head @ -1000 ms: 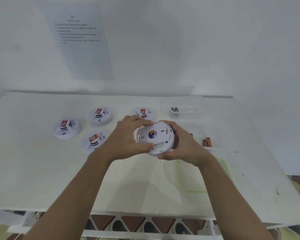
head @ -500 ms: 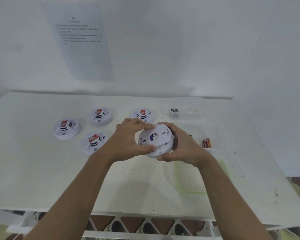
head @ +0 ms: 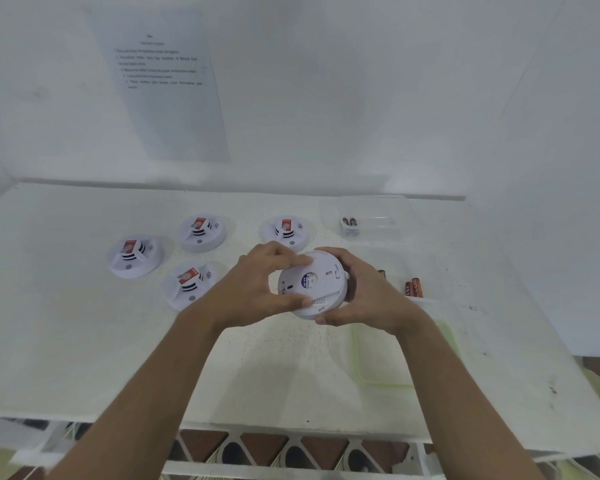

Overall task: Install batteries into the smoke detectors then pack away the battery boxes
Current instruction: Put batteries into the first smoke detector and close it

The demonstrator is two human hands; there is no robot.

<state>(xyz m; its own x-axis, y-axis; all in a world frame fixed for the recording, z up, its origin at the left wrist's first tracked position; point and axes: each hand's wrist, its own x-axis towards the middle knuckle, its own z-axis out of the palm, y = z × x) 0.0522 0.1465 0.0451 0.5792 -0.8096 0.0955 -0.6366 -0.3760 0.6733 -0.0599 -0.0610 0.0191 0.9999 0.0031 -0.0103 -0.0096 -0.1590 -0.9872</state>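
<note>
Both my hands hold a round white smoke detector (head: pixel 317 284) above the white table (head: pixel 84 341), its back plate with a blue sticker facing me. My left hand (head: pixel 257 289) grips the back plate from the left, thumb and fingers curled round its rim. My right hand (head: pixel 368 292) cups the detector body from the right. Several other white detectors lie face up at the left, one of them nearest my left wrist (head: pixel 189 285). Orange-brown batteries (head: pixel 413 287) stand to the right of my right hand.
A clear plastic box (head: pixel 371 220) with two dark batteries (head: pixel 349 224) sits at the back right. A green-rimmed clear lid (head: pixel 361 375) lies flat under my right forearm. A printed sheet (head: pixel 160 81) hangs on the wall. The table's front edge runs below my forearms.
The back plate has turned in my hands, its blue sticker and label shifting round. Both hands stay in the same spot above the table.
</note>
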